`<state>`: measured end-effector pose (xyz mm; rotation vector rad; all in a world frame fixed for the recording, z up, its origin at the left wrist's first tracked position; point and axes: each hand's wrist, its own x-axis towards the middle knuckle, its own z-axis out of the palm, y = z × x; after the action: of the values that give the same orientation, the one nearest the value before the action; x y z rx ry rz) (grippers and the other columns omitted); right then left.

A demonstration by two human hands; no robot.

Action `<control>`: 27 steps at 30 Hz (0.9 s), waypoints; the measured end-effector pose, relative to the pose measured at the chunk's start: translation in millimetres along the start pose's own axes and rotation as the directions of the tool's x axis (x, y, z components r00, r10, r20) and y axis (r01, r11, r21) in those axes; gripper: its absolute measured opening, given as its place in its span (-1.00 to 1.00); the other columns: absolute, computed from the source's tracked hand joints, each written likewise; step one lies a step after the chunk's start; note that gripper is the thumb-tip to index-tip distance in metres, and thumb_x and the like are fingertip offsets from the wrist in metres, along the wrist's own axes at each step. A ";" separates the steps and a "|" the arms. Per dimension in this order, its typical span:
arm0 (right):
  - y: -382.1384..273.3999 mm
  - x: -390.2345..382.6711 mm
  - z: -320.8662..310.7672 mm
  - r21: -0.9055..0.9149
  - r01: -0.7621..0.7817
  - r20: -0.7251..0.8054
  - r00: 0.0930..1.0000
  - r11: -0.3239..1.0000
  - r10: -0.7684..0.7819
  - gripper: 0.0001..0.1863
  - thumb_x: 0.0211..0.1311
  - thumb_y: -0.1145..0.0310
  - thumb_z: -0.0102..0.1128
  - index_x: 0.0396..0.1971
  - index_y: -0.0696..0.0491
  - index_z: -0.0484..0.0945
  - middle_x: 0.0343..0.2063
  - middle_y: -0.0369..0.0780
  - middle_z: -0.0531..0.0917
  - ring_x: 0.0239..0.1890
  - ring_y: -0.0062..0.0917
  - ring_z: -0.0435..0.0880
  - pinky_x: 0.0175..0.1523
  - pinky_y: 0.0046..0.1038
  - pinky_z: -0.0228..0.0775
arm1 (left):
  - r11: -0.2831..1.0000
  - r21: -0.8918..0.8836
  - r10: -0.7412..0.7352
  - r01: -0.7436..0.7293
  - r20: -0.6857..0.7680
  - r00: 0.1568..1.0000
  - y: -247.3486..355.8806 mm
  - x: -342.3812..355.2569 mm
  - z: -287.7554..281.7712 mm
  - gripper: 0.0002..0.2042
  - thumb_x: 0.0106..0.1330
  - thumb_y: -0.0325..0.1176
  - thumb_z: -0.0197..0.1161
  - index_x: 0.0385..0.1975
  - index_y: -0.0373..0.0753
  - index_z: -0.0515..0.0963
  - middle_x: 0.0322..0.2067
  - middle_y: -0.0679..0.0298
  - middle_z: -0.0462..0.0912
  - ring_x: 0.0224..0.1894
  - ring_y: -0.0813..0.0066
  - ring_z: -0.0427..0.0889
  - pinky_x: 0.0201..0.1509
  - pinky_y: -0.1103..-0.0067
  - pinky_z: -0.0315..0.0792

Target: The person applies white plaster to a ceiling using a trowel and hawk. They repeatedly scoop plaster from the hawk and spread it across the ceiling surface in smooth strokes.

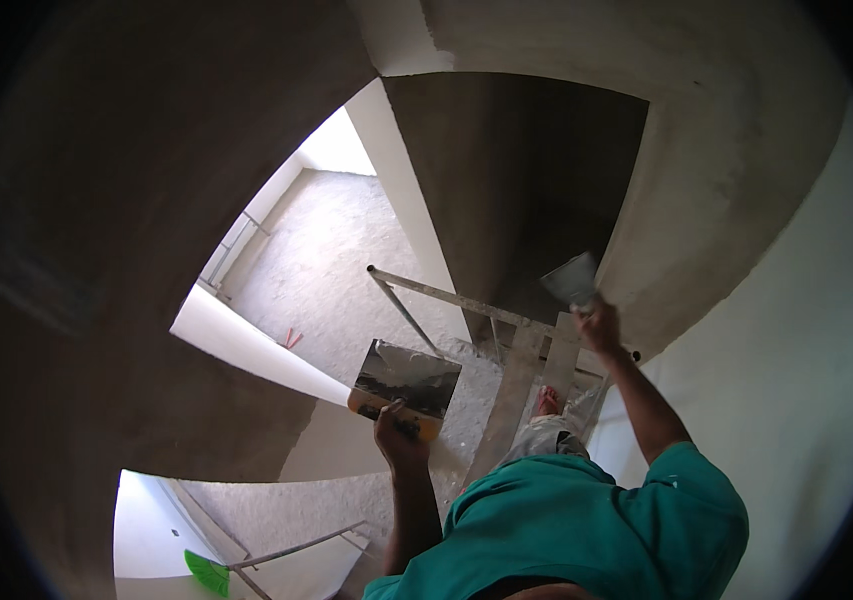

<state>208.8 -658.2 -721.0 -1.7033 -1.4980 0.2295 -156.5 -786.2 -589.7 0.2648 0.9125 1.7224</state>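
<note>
My left hand (403,437) is closed round the orange back edge of a wide putty blade (436,378). Grey, wet-looking putty is smeared over the blade's broad metal face, which is turned up toward me. Out to the right, the fingers of my right hand (599,326) wrap the handle of a putty knife (574,276). Its flat blade points up and left in front of the dark wall opening, and I cannot tell whether it touches anything. The two tools are well apart.
I stand barefoot on narrow planks (518,385) laid over a metal scaffold frame (446,296). A rough floor (336,235) lies far below, seen through a wall opening. Plastered wall (736,160) curves close on the right. A green broom head (207,572) shows at lower left.
</note>
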 end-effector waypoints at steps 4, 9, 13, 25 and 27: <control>13.1 39.6 -104.7 -0.003 0.031 -0.236 0.971 1.000 -0.031 -0.71 0.00 0.33 0.26 -0.27 0.16 0.56 -0.42 0.07 0.64 -0.30 -0.06 0.66 -0.22 -0.19 0.50 | 0.999 0.011 -0.038 0.039 -0.017 0.999 -7.2 2.8 -6.0 -0.74 0.06 -0.44 0.18 -0.22 -0.30 0.49 -0.29 0.22 0.58 -0.17 0.31 0.58 -0.01 0.40 0.47; 29.6 77.7 -221.5 -0.299 0.073 -0.446 0.871 0.952 -0.206 -0.73 0.07 0.35 0.24 -0.27 0.22 0.55 -0.37 0.10 0.63 -0.24 -0.04 0.64 -0.20 -0.22 0.49 | 0.999 0.039 -0.007 0.005 0.060 0.998 -19.1 24.2 -38.7 -0.69 0.12 -0.42 0.14 -0.12 -0.32 0.45 -0.22 0.20 0.56 -0.12 0.29 0.57 0.05 0.38 0.44; 70.9 85.9 -331.4 -0.594 -0.103 -0.584 0.737 0.797 -0.340 -0.47 0.11 0.23 0.27 0.01 0.25 0.44 -0.01 0.11 0.52 0.05 -0.07 0.52 0.13 -0.24 0.36 | 0.999 -0.021 -0.022 0.025 0.125 0.992 -16.5 26.9 -37.1 -0.62 0.15 -0.42 0.12 0.00 -0.36 0.38 -0.14 0.16 0.53 -0.05 0.26 0.55 0.09 0.35 0.42; 11.4 0.3 -563.3 -0.615 -0.449 -0.768 0.529 0.648 -0.361 -0.29 0.24 0.04 0.14 0.35 -0.08 0.15 0.29 -0.18 0.31 0.29 -0.28 0.33 0.30 -0.29 0.21 | 0.995 -0.100 0.011 0.029 0.385 0.923 -20.1 26.4 -38.5 -0.55 0.14 -0.49 0.13 0.09 -0.31 0.32 -0.07 0.15 0.51 0.00 0.25 0.54 0.10 0.31 0.44; 30.0 -29.1 -583.5 -0.668 -0.415 -0.732 0.514 0.618 -0.447 -0.27 0.23 -0.02 0.13 0.35 -0.13 0.14 0.29 -0.17 0.31 0.28 -0.27 0.35 0.27 -0.28 0.25 | 0.992 -0.126 0.036 0.016 0.396 0.918 -17.4 19.0 -26.0 -0.58 0.10 -0.55 0.15 0.02 -0.34 0.36 -0.13 0.17 0.54 -0.08 0.31 0.57 0.00 0.42 0.49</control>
<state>586.3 -949.4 -382.0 -1.9306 -0.7663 -1.4009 -166.2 -779.1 -624.3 0.5144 0.5008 1.6461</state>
